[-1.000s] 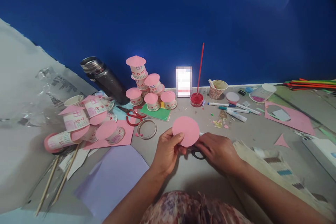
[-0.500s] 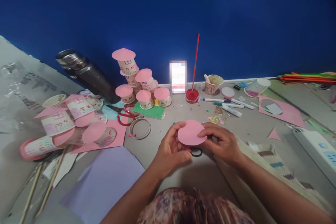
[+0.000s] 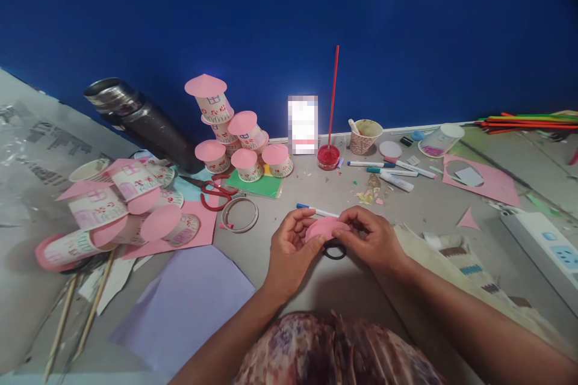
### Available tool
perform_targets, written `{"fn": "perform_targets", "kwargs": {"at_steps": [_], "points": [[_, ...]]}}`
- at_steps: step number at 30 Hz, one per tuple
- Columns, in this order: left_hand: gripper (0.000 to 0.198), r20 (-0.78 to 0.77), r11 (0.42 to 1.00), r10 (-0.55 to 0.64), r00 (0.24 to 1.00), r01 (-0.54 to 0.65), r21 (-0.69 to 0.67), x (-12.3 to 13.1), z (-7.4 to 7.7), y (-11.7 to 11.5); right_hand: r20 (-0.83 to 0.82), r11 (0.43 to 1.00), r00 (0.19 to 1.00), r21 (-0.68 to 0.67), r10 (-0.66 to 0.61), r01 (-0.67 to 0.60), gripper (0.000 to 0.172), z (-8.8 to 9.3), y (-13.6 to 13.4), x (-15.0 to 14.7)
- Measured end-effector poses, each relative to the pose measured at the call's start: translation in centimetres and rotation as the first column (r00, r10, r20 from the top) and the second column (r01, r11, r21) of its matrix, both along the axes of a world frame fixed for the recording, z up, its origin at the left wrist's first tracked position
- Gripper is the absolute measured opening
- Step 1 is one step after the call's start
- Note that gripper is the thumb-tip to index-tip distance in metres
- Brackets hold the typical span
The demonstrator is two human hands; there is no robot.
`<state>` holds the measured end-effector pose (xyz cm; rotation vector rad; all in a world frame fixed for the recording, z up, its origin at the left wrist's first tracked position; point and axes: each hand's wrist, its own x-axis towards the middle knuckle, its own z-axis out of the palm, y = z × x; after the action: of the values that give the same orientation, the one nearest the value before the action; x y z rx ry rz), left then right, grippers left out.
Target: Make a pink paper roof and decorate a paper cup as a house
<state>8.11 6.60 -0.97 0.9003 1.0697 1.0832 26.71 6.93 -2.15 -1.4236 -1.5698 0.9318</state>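
A pink paper disc (image 3: 326, 228) is held between my two hands over the table, tilted so that it looks like a narrow oval. My left hand (image 3: 291, 246) pinches its left edge, thumb at the near side. On the right edge, my right hand (image 3: 372, 237) grips with thumb and fingers. Just below the disc lies a black ring (image 3: 334, 251). Behind my hands a blue-capped marker (image 3: 316, 210) rests on the table, partly covered. Several decorated paper cups with pink cone roofs (image 3: 205, 99) stand stacked to the left.
Red-handled scissors (image 3: 217, 192) and a tape roll (image 3: 240, 215) lie left of my hands. More roofed cups (image 3: 97, 207) and a black flask (image 3: 144, 126) are farther left. Markers (image 3: 392, 171), a pink sheet with a round hole (image 3: 501, 183) and a power strip (image 3: 548, 246) are at right.
The disc has tipped from nearly face-on to a flatter angle. My left thumb has come up onto its near edge, and the black ring and the marker behind show more.
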Motion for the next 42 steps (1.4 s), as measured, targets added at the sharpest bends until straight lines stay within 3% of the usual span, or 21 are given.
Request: {"fn": "perform_targets", "kwargs": {"at_steps": [6, 33, 36, 39, 42], "points": [[0.048, 0.015, 0.999, 0.0, 1.0, 0.001, -0.033, 0.1, -0.2, 0.0, -0.099, 0.995, 0.995, -0.1, -0.002, -0.008, 0.022, -0.1, 0.0, -0.2], [0.031, -0.146, 0.998, 0.038, 0.989, -0.046, -0.049, -0.1, -0.7, 0.6, -0.118, 0.99, 0.991, -0.119, 0.062, -0.076, 0.025, -0.6, 0.0, -0.5], [0.03, -0.121, 0.996, 0.055, 0.991, -0.063, -0.059, -0.1, -0.7, 0.7, -0.245, 0.977, 0.968, -0.187, 0.054, -0.102, 0.031, -0.5, 0.0, -0.7], [0.03, -0.102, 0.99, 0.124, 0.987, -0.13, -0.053, 0.0, -0.7, 0.7, -0.478, 0.93, 0.878, -0.307, 0.031, -0.2, 0.052, -0.6, 0.1, -0.9], [0.03, -0.09, 0.985, 0.161, 0.983, -0.166, -0.047, 0.2, -0.7, 0.6, -0.587, 0.887, 0.809, -0.362, 0.021, -0.286, 0.067, -0.7, 0.2, -1.2]]}}
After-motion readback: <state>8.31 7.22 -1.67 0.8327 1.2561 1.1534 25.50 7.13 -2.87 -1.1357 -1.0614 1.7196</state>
